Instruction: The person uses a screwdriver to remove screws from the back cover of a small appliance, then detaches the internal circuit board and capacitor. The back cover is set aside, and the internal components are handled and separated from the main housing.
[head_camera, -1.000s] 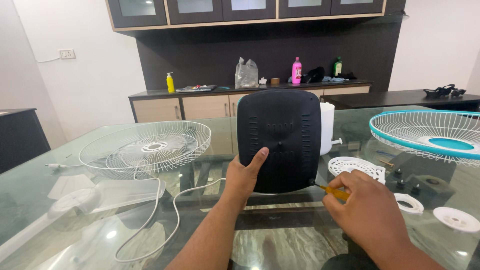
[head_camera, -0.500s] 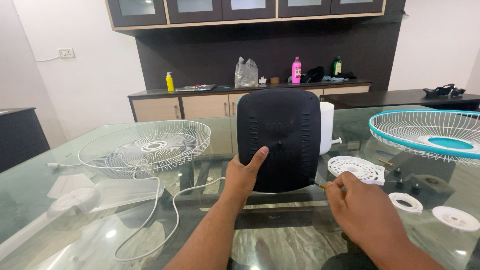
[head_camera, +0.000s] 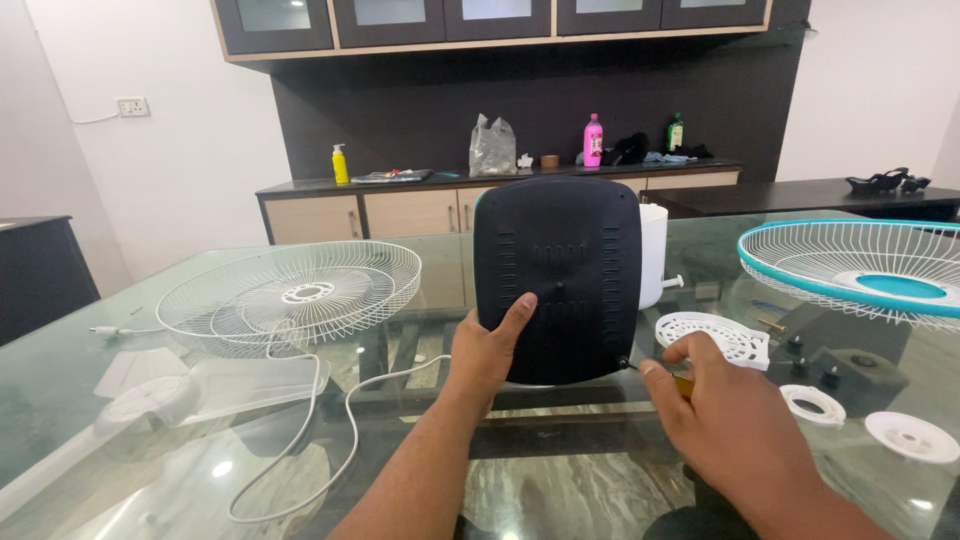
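Head view: one camera, looking down over a glass table (head_camera: 130, 400) toward a dark wall of cabinets.
Left hand (head_camera: 487, 345): fingers curled around the left edge of the black back cover (head_camera: 557, 278), thumb laid flat on its face; clamped on it, holding it upright.
Black back cover: rounded square with vent slots, standing on edge at mid-table, directly ahead of the person; white motor housing (head_camera: 652, 255) shows just behind its right side.
Right hand (head_camera: 720, 410): fingers closed together on a screwdriver (head_camera: 655, 372); only a bit of yellow handle and the thin shaft show.
Screwdriver tip: touching the cover's lower right corner.
White wire guard (head_camera: 290, 295): lying flat to the left of the cover, well apart from it.
White cord (head_camera: 330, 440): running in a loop from the guard across the glass toward the left forearm.
Clear plastic blade (head_camera: 200, 385): flat on the table, near the guard's front edge.
Teal-rimmed guard (head_camera: 860, 270): far right, resting tilted.
White slotted disc (head_camera: 715, 335): just beside the right hand.
White ring (head_camera: 812, 404): right of the right hand.
White round cap (head_camera: 910, 435): near the ring, further right.
Counter (head_camera: 300, 187): behind the table, bearing a yellow bottle (head_camera: 341, 164), a pink bottle (head_camera: 593, 141) and a clear bag (head_camera: 492, 147).
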